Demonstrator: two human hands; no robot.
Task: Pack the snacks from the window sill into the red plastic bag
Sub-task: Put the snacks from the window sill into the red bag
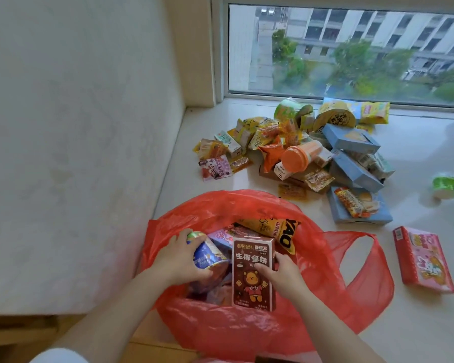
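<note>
Gripping a cup (210, 254) – left hand (180, 260); right hand (282, 271) – brown carton (252, 281)

Bare forearms, white sleeve (55, 356) lower-left

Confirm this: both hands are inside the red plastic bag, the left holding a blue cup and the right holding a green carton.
One detail is wrong. The head view shows the right hand holding a brown carton, not green. The left hand does hold the blue cup, both inside the red plastic bag.
</note>
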